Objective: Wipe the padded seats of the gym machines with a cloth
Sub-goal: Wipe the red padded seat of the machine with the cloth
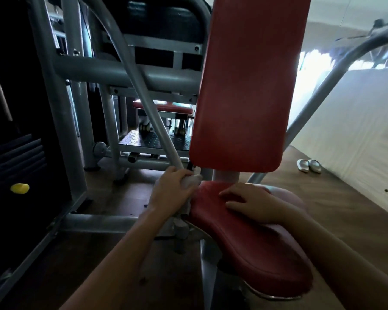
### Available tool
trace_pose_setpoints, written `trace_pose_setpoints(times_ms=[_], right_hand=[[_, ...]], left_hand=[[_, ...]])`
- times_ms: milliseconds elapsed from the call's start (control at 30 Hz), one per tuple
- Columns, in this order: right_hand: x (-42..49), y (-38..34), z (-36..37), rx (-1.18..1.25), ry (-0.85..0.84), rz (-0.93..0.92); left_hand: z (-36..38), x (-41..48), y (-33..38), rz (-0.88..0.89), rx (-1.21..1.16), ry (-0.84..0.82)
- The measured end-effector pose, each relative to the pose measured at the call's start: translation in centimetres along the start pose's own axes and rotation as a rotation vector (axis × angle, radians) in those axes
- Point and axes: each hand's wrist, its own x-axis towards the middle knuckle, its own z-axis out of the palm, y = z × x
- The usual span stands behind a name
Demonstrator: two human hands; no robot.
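Single head-worn wide-angle view, aimed forward and down. Close over red seat (244,231), upright red backrest (249,86) filling centre. Grey machine frame (126,72) left, wooden floor (345,209) right. Edges bowed by lens.

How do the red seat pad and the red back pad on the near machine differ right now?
The seat pad lies roughly flat, while the back pad stands upright above it. The right hand rests on the seat pad; nothing touches the back pad. The seat pad is rounded and tapered, the back pad a long rectangle. The left hand grips a grey bar beside both. Both pads are red and padded.
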Motion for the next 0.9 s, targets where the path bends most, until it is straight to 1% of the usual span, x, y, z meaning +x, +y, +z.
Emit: trace_pose_setpoints(times_ms=[67,133,167,233,300,400,433,500,533,600,633,700,733,767,833,900], right_hand=[[-0.9,2.0,0.2,0.066,0.098,0.02],[-1.4,3.7,0.9,0.188,0.257,0.044],[-1.4,4.1,1.2,0.218,0.311,0.056],[-1.1,4.5,1.7,0.213,0.33,0.06],[-0.9,4.8,1.9,0.258,0.336,0.059],[-0.8,5.0,2.1,0.355,0.414,0.062],[-0.8,5.0,2.1,0.369,0.426,0.064],[-0.7,5.1,2.3,0.387,0.439,0.068],[-0.7,5.2,2.3,0.402,0.456,0.067],[-0.7,5.4,2.4,0.444,0.5,0.062],[-0.9,5.3,2.3,0.461,0.519,0.058],[-1.1,5.1,2.1,0.483,0.548,0.054],[-1.2,5.1,2.0,0.485,0.555,0.051],[-1.4,4.9,2.0,0.474,0.558,0.045],[-1.6,4.6,1.9,0.426,0.538,0.01],[-1.7,4.1,1.6,0.426,0.481,-0.039]], left_hand=[[0.2,1.2,1.2,0.048,0.1,-0.072],[0.5,2.2,2.0,0.112,0.153,-0.19],[0.3,2.6,2.3,0.131,0.13,-0.251],[-0.5,3.0,2.4,0.119,0.004,-0.319],[-1.5,3.2,1.1,0.095,-0.091,-0.311],[-2.2,2.3,-0.7,0.059,-0.176,-0.332],[-1.8,2.0,-0.7,0.035,-0.184,-0.313],[-0.4,1.9,0.5,0.037,-0.117,-0.234],[0.6,1.9,1.6,0.073,-0.054,-0.222],[2.5,1.8,4.0,0.158,0.023,-0.266],[3.4,1.8,4.9,0.17,0.007,-0.3],[4.5,1.9,5.5,0.118,-0.17,-0.335],[4.9,1.8,5.3,0.08,-0.285,-0.307],[5.2,1.8,4.8,0.059,-0.363,-0.231],[5.4,1.6,3.9,0.026,-0.444,-0.027],[5.6,1.3,3.3,-0.033,-0.48,0.128]])
